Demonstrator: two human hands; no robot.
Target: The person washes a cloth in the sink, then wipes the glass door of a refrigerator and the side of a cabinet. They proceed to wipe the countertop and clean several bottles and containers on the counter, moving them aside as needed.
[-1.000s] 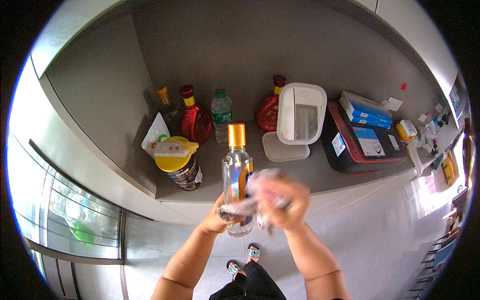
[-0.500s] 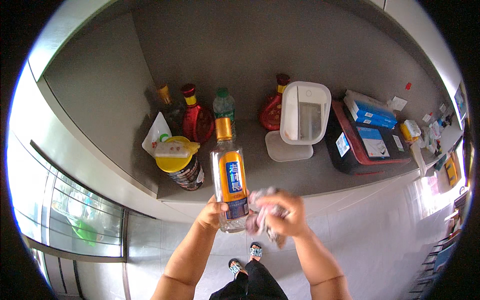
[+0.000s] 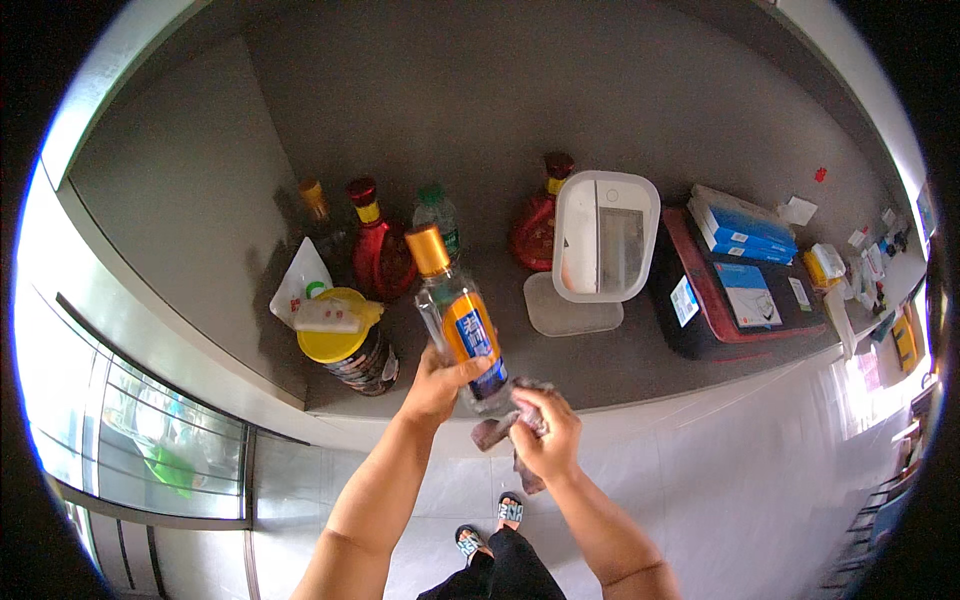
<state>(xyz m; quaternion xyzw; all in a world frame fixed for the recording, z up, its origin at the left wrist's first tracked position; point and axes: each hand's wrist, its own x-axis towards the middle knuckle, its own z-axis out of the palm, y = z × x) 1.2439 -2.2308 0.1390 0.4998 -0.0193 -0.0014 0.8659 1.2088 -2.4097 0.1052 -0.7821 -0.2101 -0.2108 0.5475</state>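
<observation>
A clear glass liquor bottle (image 3: 434, 297) with a gold cap and an orange and blue label is held tilted in front of the shelf, its cap toward the upper left. My left hand (image 3: 440, 382) is closed round its lower part, thumb across the label. Bunched in my right hand (image 3: 548, 440) is a greyish-pink cloth (image 3: 494, 432), close by the bottle's base; I cannot tell whether cloth and glass touch. Behind the bottle stand a red bottle (image 3: 383, 255) and a clear plastic bottle with a green cap (image 3: 437, 215).
A yellow-lidded tub (image 3: 335, 338) stands at the shelf's left. Another red bottle (image 3: 532, 232) is partly hidden by a white plastic container (image 3: 608, 238), near a flat lid (image 3: 572, 308). Blue boxes (image 3: 742, 228) lie on a black and red case (image 3: 690, 300) at right.
The bottle has been raised slightly and tilted, cap leftward. My left hand has moved up with it. My right hand and the cloth have shifted left, toward the bottle's base.
</observation>
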